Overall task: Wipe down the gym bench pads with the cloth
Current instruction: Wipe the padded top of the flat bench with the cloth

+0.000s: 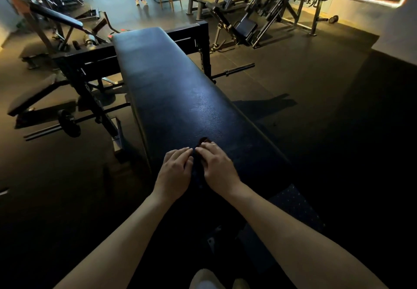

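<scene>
Bench pad: long, black, faintly glossy, ran away from the person | cloth: dark (hard to make out), lay at the pad's near end between both hands | left hand: flat, fingers relaxed | right hand: fingers bent onto cloth, pinch uncertain | advice: flatten cloth, press evenly, sweep lengthwise.
</scene>
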